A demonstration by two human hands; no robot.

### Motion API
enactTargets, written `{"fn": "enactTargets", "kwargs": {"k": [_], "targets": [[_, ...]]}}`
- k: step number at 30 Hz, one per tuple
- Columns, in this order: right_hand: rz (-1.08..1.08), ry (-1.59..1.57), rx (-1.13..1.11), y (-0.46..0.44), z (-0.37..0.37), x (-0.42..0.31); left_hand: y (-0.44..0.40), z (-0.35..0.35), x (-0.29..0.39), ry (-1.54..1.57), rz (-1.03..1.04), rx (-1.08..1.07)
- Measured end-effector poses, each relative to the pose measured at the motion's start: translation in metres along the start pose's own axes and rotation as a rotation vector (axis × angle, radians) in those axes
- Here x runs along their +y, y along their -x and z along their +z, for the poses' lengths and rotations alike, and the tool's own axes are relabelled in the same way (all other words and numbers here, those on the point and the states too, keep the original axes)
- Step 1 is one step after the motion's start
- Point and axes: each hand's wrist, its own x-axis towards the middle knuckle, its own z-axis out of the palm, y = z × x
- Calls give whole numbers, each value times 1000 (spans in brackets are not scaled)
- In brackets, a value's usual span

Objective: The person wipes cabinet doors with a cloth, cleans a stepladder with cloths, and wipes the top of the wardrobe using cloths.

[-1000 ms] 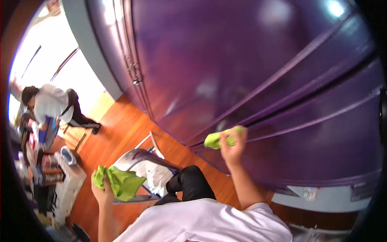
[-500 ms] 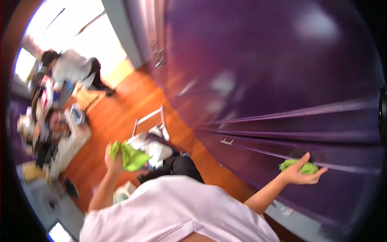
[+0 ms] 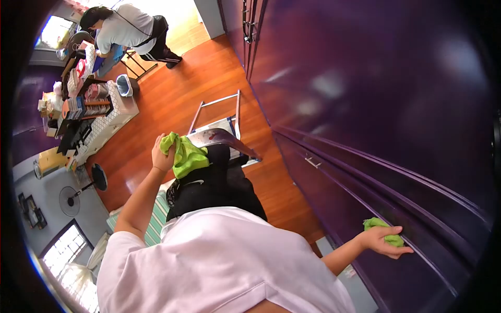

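Note:
A bright green cloth (image 3: 188,157) hangs from my left hand (image 3: 162,154), whose fingers are closed on its upper corner, in front of my black trousers. My right hand (image 3: 385,242) reaches out to the right and holds a second, bunched green cloth (image 3: 377,224) at the glossy purple cabinet doors (image 3: 334,208), beside a long raised door edge. Its thumb and fingers are round the cloth. A small metal handle (image 3: 312,160) shows on the purple front, up and left of my right hand.
A stepladder (image 3: 237,117) stands right below me. At the upper left another person (image 3: 128,28) bends over a cluttered table (image 3: 125,112). A bin (image 3: 124,85) stands at its end. A fan (image 3: 69,201), a window (image 3: 66,248) and a striped green surface (image 3: 156,221) show lower left.
My view has turned, bringing the fan and window in at lower left. My right hand has moved along the purple doors toward the lower right. Both cloths remain held.

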Motion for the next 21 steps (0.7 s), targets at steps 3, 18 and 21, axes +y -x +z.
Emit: {"fn": "enactTargets", "kwargs": {"k": [3,18,21], "targets": [[25,1,4,-1,0,-3,1,2,-4,-42,39,20],[111,-40,-90,3,-8,-1,-5,-4,19,64,-198,-34],[177,-99,-85,4,-12,-2,-12,-9,19,83,-259,-126]]}}
